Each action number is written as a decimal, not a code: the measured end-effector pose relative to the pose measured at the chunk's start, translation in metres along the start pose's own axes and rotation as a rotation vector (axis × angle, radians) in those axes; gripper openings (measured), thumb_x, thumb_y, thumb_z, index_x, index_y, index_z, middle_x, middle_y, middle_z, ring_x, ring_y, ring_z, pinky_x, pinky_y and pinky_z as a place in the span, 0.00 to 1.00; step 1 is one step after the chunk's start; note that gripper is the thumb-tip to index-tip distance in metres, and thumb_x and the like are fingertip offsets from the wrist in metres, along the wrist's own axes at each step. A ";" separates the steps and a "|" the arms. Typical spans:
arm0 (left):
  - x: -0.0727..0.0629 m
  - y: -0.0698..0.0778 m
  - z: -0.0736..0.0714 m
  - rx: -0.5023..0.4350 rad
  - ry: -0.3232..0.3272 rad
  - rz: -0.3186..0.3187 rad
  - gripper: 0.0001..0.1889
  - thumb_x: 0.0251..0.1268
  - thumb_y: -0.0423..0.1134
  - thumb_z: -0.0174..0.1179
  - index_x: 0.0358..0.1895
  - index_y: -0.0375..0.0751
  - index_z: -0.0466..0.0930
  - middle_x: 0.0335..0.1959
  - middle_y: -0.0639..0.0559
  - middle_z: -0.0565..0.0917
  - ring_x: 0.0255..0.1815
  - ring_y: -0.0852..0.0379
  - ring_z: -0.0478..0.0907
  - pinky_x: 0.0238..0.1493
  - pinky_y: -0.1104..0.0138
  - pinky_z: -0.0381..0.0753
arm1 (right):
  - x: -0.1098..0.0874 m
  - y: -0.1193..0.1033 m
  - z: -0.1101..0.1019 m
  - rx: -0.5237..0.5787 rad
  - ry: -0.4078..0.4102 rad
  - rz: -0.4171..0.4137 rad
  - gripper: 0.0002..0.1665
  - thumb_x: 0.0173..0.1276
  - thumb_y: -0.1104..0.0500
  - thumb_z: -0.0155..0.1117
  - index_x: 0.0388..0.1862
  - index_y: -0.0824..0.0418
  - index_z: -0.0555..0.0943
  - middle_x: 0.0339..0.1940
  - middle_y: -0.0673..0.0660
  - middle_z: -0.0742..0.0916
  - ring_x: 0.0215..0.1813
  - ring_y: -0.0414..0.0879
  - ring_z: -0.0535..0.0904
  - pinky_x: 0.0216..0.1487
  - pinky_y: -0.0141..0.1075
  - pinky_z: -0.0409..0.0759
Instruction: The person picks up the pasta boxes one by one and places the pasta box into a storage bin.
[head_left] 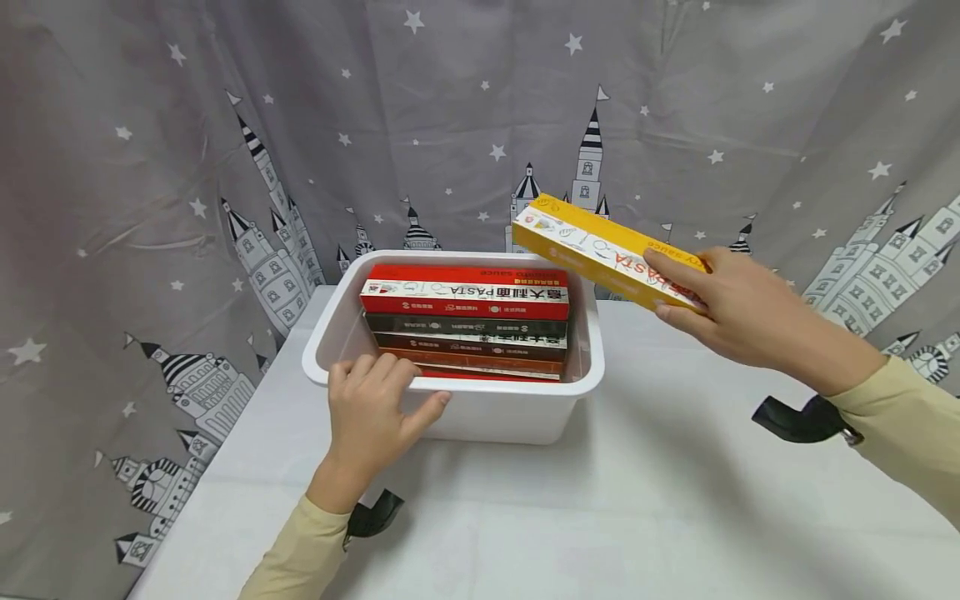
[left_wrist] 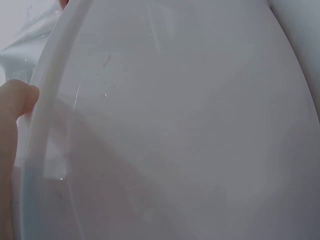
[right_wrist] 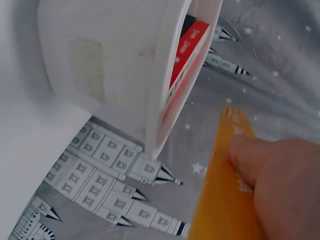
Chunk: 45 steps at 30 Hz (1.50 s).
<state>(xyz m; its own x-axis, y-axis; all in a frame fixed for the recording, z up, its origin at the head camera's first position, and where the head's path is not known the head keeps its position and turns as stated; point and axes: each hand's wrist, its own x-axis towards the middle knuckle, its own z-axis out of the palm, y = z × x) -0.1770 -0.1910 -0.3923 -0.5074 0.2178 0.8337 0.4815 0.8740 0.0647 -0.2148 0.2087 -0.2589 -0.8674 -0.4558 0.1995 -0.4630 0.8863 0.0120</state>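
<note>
My right hand grips a yellow pasta box by one end, holding it tilted in the air to the right of a white plastic bin. The box's far end overlaps the bin's back right corner in the head view. My left hand holds the bin's front rim near its left end, fingers hooked over the edge. Its thumb lies at the rim in the left wrist view. Inside the bin lie several boxes, a red pasta box rearmost, then dark ones and an orange-brown one.
The bin stands on a white-covered table. Close behind it hangs a grey curtain printed with castles and stars. A black strap piece sticks out at the right wrist, another black piece at the left.
</note>
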 end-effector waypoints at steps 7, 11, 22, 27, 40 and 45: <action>-0.001 0.000 -0.001 0.008 -0.011 -0.015 0.38 0.72 0.72 0.41 0.28 0.40 0.79 0.24 0.45 0.83 0.27 0.44 0.75 0.38 0.50 0.63 | 0.024 -0.025 -0.007 0.038 -0.042 -0.105 0.40 0.71 0.47 0.67 0.79 0.44 0.65 0.54 0.68 0.82 0.51 0.57 0.75 0.42 0.49 0.76; 0.000 0.001 -0.001 0.007 -0.014 -0.007 0.37 0.72 0.72 0.41 0.28 0.40 0.79 0.25 0.45 0.83 0.28 0.44 0.75 0.39 0.49 0.63 | 0.035 -0.037 -0.005 0.054 -0.051 -0.171 0.39 0.71 0.47 0.67 0.79 0.44 0.66 0.55 0.68 0.82 0.51 0.57 0.76 0.44 0.49 0.76; 0.000 0.000 0.000 0.010 -0.028 -0.004 0.38 0.72 0.73 0.41 0.28 0.41 0.79 0.25 0.45 0.83 0.28 0.44 0.74 0.40 0.49 0.64 | 0.063 -0.066 0.005 0.062 -0.112 -0.279 0.38 0.73 0.45 0.63 0.80 0.40 0.64 0.52 0.65 0.81 0.46 0.53 0.75 0.45 0.47 0.76; 0.000 0.001 0.001 0.012 -0.016 -0.002 0.38 0.71 0.74 0.41 0.28 0.41 0.79 0.24 0.46 0.83 0.27 0.44 0.74 0.40 0.49 0.64 | 0.074 -0.082 0.009 0.051 -0.128 -0.367 0.37 0.73 0.43 0.63 0.79 0.43 0.66 0.54 0.66 0.83 0.49 0.55 0.77 0.50 0.49 0.77; 0.000 0.000 0.000 0.007 -0.023 0.001 0.35 0.72 0.71 0.42 0.28 0.42 0.79 0.25 0.47 0.84 0.30 0.44 0.77 0.41 0.49 0.64 | 0.100 -0.130 0.025 -0.028 -0.351 -0.413 0.36 0.76 0.38 0.55 0.80 0.33 0.59 0.63 0.65 0.81 0.61 0.57 0.76 0.64 0.51 0.76; 0.001 0.001 -0.001 0.003 -0.026 0.005 0.36 0.73 0.71 0.41 0.29 0.40 0.80 0.24 0.45 0.83 0.29 0.44 0.77 0.40 0.50 0.64 | 0.106 -0.144 0.034 -0.061 -0.398 -0.444 0.36 0.76 0.38 0.56 0.80 0.33 0.60 0.63 0.63 0.82 0.60 0.56 0.77 0.63 0.51 0.79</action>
<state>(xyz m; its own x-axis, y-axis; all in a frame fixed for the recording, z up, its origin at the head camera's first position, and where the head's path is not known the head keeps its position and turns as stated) -0.1760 -0.1902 -0.3909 -0.5235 0.2332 0.8195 0.4822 0.8741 0.0593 -0.2463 0.0303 -0.2731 -0.6002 -0.7690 -0.2199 -0.7959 0.6016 0.0687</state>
